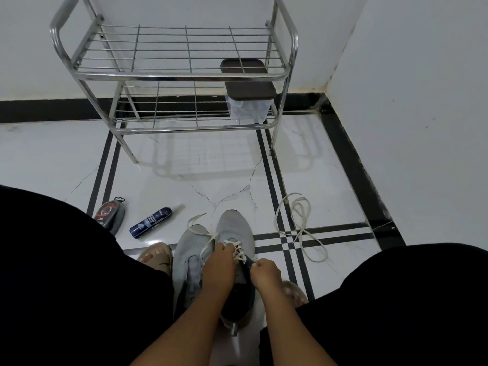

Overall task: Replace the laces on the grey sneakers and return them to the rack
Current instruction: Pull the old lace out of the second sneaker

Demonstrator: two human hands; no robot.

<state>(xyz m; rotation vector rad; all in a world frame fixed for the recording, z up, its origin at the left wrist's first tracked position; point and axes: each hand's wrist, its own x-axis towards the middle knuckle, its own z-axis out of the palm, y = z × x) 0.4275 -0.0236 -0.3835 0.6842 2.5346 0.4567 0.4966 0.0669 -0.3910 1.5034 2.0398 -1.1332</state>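
Pinching white lace (239, 250) on right grey sneaker (235, 228) with left hand (219, 262) and right hand (265, 270) fingers, loose lace (297, 225) lying at three o'clock.

sneakers (211, 249) before rack (174, 75), loose lace (298, 225) right

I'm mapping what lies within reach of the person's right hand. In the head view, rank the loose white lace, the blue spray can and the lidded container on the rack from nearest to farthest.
From the right hand:
1. Loose white lace, on the floor just to its right.
2. Blue spray can, on the floor to the left, beyond both sneakers.
3. Lidded container, on the rack's lower shelf, far ahead.
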